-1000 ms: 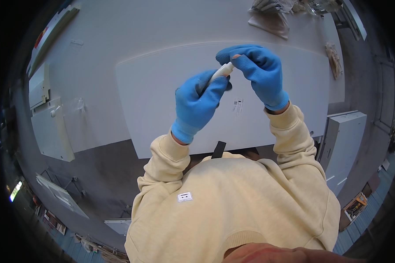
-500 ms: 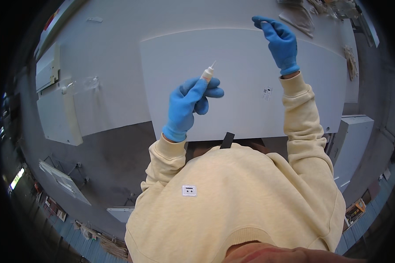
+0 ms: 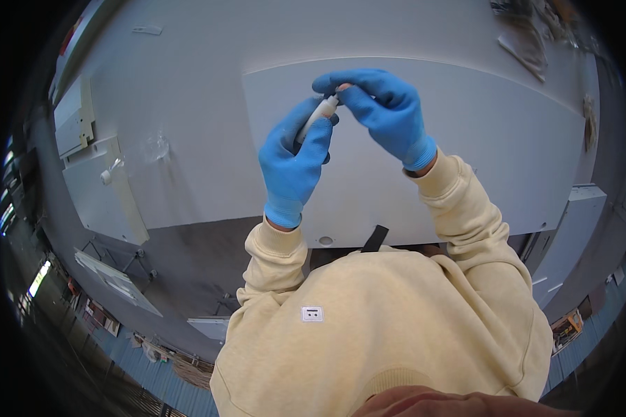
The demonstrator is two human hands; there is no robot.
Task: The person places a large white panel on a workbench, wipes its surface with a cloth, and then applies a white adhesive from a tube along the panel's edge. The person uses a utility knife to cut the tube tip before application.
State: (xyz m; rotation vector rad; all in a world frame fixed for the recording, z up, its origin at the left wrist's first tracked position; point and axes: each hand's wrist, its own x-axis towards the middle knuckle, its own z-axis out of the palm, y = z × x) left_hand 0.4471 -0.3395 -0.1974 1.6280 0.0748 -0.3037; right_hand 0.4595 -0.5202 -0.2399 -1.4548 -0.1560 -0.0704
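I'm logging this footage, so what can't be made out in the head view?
Head view:
White squeeze bottle: tip hidden by the right hand, base by the left hand.
White panel: near left corner hidden by the left sleeve.
Bag at upper right: contents too dim, blurred.

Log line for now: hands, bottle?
left hand: grips white bottle | right hand: at bottle's nozzle | white panel: below hands

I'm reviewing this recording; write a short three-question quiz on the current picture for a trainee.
1. Which hand grips the small white bottle?
2. True or false: both gloves are blue.
3. Where are the fingertips of the right hand?
A) On the sweatshirt
B) At the bottle's tip
C) Flat on the panel

Key:
1. The left hand.
2. True.
3. B.
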